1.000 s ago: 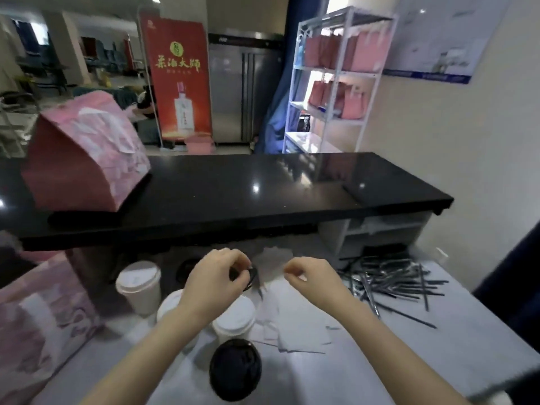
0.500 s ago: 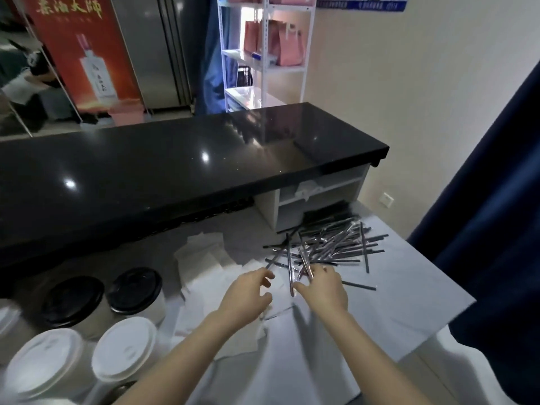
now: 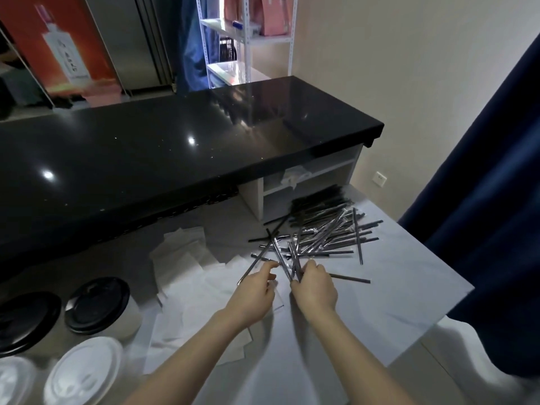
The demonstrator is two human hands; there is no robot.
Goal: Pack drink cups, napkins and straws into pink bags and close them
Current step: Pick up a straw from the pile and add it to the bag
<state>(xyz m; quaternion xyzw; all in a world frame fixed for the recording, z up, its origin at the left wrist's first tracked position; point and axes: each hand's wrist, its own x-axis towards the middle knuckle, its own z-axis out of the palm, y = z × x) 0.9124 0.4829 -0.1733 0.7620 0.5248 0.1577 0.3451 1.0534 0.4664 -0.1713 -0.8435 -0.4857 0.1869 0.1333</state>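
Note:
A pile of black straws in clear wrappers [image 3: 327,233] lies on the white table [image 3: 388,290]. My right hand [image 3: 315,289] grips a couple of wrapped straws [image 3: 293,268] at the pile's near edge. My left hand [image 3: 253,292] is beside it, fingers curled over a single straw [image 3: 257,260]; whether it holds that straw is unclear. White napkins [image 3: 182,258] are spread to the left of the hands. Two cups with black lids [image 3: 96,305] and two with white lids [image 3: 84,372] stand at the lower left. Pink bags [image 3: 271,16] sit on a far shelf.
A glossy black counter [image 3: 175,147] overhangs the back of the table, with a small white cubby [image 3: 309,182] under its right end. A dark blue curtain [image 3: 496,200] hangs at the right, past the table's edge. A red banner [image 3: 58,42] stands behind the counter.
My view has swung right, from the cups to the straws. Both hands moved from the cup lids across the napkins to the straw pile, and my right hand has taken hold of straws.

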